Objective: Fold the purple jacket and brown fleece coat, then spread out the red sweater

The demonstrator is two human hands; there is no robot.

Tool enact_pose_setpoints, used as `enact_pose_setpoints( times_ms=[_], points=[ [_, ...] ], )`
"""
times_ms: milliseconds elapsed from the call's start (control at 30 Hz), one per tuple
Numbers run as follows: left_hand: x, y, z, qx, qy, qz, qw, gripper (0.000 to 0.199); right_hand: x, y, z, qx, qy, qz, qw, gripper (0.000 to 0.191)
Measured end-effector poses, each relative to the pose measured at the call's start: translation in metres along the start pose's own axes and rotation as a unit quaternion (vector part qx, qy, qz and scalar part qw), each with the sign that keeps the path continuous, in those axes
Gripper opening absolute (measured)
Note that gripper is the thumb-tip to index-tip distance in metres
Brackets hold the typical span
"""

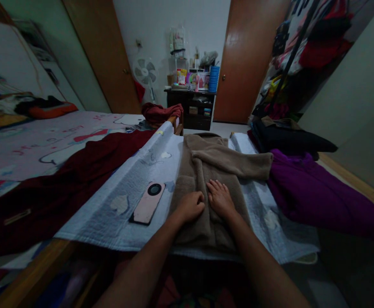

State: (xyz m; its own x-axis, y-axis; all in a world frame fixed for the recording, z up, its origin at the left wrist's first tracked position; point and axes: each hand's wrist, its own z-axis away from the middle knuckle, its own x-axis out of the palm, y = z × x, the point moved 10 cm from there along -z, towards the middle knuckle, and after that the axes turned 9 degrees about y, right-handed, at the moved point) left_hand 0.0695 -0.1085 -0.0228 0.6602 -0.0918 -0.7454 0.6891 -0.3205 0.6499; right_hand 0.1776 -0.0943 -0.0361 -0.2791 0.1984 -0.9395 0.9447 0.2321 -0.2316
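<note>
A brown, fuzzy coat [180, 184] lies partly folded in front of me, with one sleeve [251, 164] stretched across to the right. My left hand [191, 206] is closed, its curled fingers at the coat's middle edge; the fingertips are hidden. My right hand [220, 197] rests flat on the coat just right of that edge, fingers extended. Left of the coat, a pink phone [148, 205] with a round black camera ring lies face down. Under both is a light blue cloth [110, 226].
Dark red clothing [78, 171] is spread on the bed at left. A purple garment [315, 192] and a dark folded pile [295, 134] are on the right. Farther back stand a fan [145, 72] and a black cabinet [188, 113]. Wooden framing [36, 273] shows at lower left.
</note>
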Motion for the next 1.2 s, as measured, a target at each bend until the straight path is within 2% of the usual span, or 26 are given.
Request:
enact_pose_setpoints(
  times_ms=[100, 167, 233, 267, 333, 433, 567, 667, 767, 833, 967, 1067, 1133, 1200],
  points=[
    [0.008, 0.008, 0.007, 0.036, -0.006, -0.099, 0.994, 0.019, 0.0, 0.0, 0.001, -0.002, 0.008, 0.0, 1.0, 0.049],
    [0.004, 0.011, 0.01, 0.06, 0.033, -0.163, 0.984, 0.025, -0.002, 0.0, 0.001, -0.005, 0.017, -0.002, 1.0, 0.048],
    [-0.001, 0.011, 0.014, 0.073, 0.08, -0.214, 0.971, 0.039, -0.005, -0.001, 0.002, -0.006, 0.024, -0.007, 1.0, 0.047],
    [0.0, 0.01, 0.016, 0.077, 0.086, -0.227, 0.967, 0.046, -0.006, -0.002, 0.002, -0.006, 0.025, -0.011, 1.0, 0.046],
    [0.007, 0.004, 0.018, 0.08, 0.06, -0.238, 0.966, 0.056, -0.007, -0.002, 0.003, -0.006, 0.024, -0.022, 0.999, 0.046],
    [0.017, -0.001, 0.019, 0.083, 0.018, -0.24, 0.967, 0.06, -0.007, -0.003, 0.007, -0.003, 0.015, -0.04, 0.999, 0.046],
    [0.015, -0.002, 0.017, 0.073, 0.001, -0.23, 0.971, 0.059, -0.005, -0.004, 0.021, -0.012, -0.004, -0.064, 0.998, 0.048],
    [0.018, -0.003, 0.017, 0.048, -0.054, -0.201, 0.977, 0.062, -0.008, -0.006, 0.032, -0.023, 0.001, -0.074, 0.997, 0.048],
    [0.03, 0.001, 0.026, 0.039, -0.127, -0.157, 0.979, 0.067, -0.01, -0.008, 0.04, -0.03, 0.01, -0.078, 0.996, 0.047],
    [0.034, 0.007, 0.033, 0.047, -0.126, -0.15, 0.98, 0.07, -0.011, -0.008, 0.041, -0.028, 0.012, -0.074, 0.997, 0.047],
    [0.036, 0.016, 0.041, 0.061, -0.059, -0.174, 0.981, 0.07, -0.016, -0.01, 0.032, -0.039, -0.024, -0.059, 0.997, 0.045],
    [0.036, 0.017, 0.044, 0.065, -0.047, -0.177, 0.981, 0.069, -0.024, -0.016, 0.014, -0.056, -0.081, -0.052, 0.994, 0.036],
    [0.034, 0.018, 0.043, 0.064, -0.049, -0.174, 0.981, 0.07, -0.036, -0.023, -0.004, -0.063, -0.075, -0.048, 0.994, 0.032],
    [0.032, 0.019, 0.043, 0.07, -0.049, -0.172, 0.981, 0.07, -0.048, -0.037, -0.025, -0.092, -0.037, -0.053, 0.994, 0.032]
  ],
)
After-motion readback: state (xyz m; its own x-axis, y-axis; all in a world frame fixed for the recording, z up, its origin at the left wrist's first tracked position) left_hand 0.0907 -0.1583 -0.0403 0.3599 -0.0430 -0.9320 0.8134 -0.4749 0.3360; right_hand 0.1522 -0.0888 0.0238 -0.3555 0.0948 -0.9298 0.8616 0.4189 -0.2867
